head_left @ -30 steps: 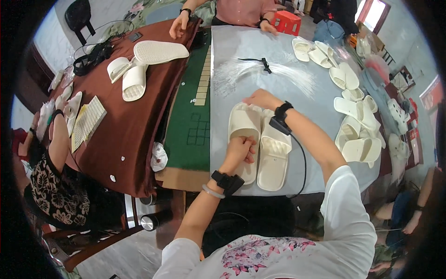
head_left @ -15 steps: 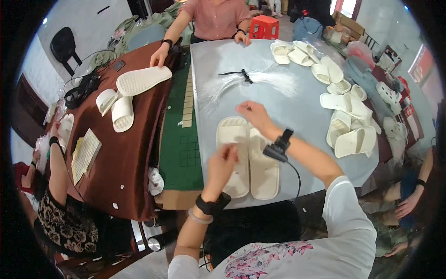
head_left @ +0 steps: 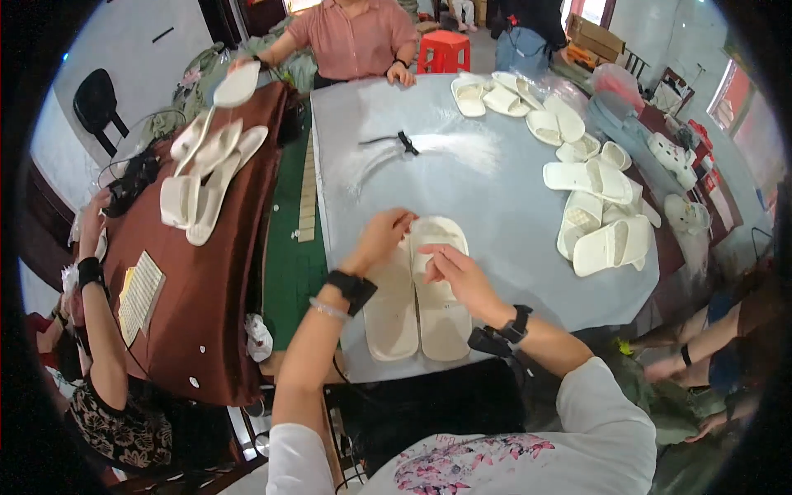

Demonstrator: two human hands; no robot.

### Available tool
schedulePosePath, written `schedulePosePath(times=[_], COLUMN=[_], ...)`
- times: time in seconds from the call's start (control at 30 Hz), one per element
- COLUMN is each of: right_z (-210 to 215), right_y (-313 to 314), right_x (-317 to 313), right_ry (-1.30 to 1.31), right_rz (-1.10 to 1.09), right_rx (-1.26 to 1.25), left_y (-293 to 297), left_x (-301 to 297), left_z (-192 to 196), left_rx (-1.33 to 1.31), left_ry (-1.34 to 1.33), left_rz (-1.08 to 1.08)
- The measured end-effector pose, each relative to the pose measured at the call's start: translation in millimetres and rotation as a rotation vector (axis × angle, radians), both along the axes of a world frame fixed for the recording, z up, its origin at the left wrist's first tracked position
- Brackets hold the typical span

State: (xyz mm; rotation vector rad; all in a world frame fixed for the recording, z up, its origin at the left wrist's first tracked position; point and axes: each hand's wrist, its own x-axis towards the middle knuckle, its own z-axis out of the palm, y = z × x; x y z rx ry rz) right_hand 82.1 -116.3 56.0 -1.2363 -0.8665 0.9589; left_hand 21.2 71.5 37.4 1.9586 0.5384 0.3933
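A pair of cream slippers lies on the grey-covered table in front of me, the left slipper (head_left: 392, 326) and the right slipper (head_left: 445, 330) side by side. My left hand (head_left: 382, 239) is over the far end of the left slipper, its fingertips pinched together near the gap between the two. Over the right slipper, my right hand (head_left: 455, 272) has its fingers curled in, the index finger pointing left. Anything thin held in either hand is too small to make out. Beyond them lies a bundle of fine white strands (head_left: 454, 153), bound with a black tie (head_left: 407, 143).
Several cream slippers (head_left: 590, 177) line the table's right side. On the brown-covered table (head_left: 223, 346) at left are more slippers (head_left: 175, 202) and a yellowish printed sheet (head_left: 142, 289). A person in a pink shirt (head_left: 351, 41) stands opposite; another person's arm (head_left: 103, 330) reaches in at left.
My left hand has moved away from me toward the slippers' far end. My right hand has drawn back over the right slipper. The person opposite has shifted a slipper beside others; the view has swung slightly.
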Motion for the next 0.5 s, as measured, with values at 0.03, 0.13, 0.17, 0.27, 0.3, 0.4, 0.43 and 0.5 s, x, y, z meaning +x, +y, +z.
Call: schedulePosePath(times=[0.03, 0.13, 0.17, 0.27, 0.3, 0.4, 0.43, 0.5], right_z=[-3.8, -7.0, -10.2, -31.7, -36.5, -36.2, -65.1, -50.3], right_y=[-9.5, -36.7, -42.8, -53.4, -53.2, -43.2, -42.7, -39.5], right_x=[-7.7, -27.2, -32.7, -30.6, -24.5, -19.0, -10.0, -14.1], right_ry=[-0.096, 0.093, 0.193, 0.358, 0.594, 0.798, 0.856, 0.745], right_rz=[0.035, 0.139, 0.186, 0.136, 0.122, -0.016, 0.104, 0.039], right_rx=[0.021, -0.103, -0.107, -0.281, -0.293, -0.333, -0.158, -0.179], left_y=[5.4, 15.2, 16.0, 11.0, 5.7, -8.9, -9.8, -16.5], left_x=[7.4, 27.5, 30.9, 32.6, 34.2, 24.4, 22.6, 17.0], left_z=[-3.4, -8.5, -11.1, -11.5, -8.0, -3.6, -10.1, -5.3], left_rx=[0.122, 0.36, 0.498, 0.449, 0.452, 0.43, 0.454, 0.48], left_ry=[-0.018, -0.028, -0.036, 0.003, -0.009, 0.064, 0.116, 0.155], left_rz=[-0.085, -0.251, -0.324, -0.438, -0.439, -0.454, -0.439, -0.424])
